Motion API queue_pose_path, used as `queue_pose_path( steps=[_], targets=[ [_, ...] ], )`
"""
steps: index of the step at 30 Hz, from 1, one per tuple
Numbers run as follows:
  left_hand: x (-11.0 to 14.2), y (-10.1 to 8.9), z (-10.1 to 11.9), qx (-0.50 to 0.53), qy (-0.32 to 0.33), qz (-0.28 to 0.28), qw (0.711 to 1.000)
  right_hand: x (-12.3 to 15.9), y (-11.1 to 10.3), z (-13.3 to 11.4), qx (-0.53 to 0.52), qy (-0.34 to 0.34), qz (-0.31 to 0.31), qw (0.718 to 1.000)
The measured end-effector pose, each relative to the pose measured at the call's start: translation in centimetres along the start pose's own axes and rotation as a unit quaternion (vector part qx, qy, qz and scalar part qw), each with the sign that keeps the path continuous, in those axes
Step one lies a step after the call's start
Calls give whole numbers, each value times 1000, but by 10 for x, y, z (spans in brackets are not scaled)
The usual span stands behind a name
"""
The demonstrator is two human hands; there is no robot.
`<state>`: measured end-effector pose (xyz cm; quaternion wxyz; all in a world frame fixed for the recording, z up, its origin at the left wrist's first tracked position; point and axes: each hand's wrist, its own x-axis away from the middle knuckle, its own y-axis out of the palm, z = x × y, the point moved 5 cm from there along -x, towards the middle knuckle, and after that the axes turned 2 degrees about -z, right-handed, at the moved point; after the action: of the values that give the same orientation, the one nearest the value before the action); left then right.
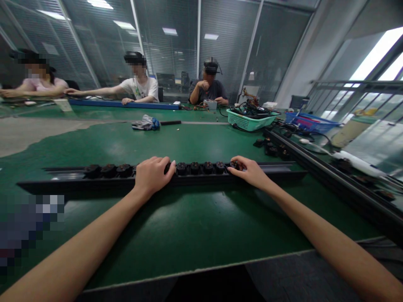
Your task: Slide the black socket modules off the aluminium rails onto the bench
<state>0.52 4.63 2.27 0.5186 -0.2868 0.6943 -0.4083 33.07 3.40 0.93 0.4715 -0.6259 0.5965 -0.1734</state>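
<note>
Far side: glass partition, tall panes split by pale uprights, some leaning in wide view. Fine horizontal slats, blind-like, show in panes. Bright rectangular lights in upper glass; whether reflected or beyond, unclear. Small pale sheet on left pane. Right: white wall, then slanted window, daylight strong, view washed out. Metal railing runs along window side. Green tabletop fills middle, glossy, pale front edge. Floor below edge dark grey.
</note>
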Motion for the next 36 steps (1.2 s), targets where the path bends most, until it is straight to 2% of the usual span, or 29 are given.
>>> queue_pose_path(
  steps=[15, 22, 27, 36],
  targets=[
    [0, -2, 1, -4, 1, 3, 1000, 1, 0, 2, 4, -11, 10, 1000],
    [0, -1, 1, -6, 5, 6, 1000, 1, -3, 5, 42, -51, -22, 998],
    [0, 0, 0, -9, 2, 7, 1000, 2, -2, 9, 16, -38, -2, 999],
    [0, 2, -1, 0, 2, 2, 1000, 2, -6, 5, 10, -18, -2, 1000]
  ],
)
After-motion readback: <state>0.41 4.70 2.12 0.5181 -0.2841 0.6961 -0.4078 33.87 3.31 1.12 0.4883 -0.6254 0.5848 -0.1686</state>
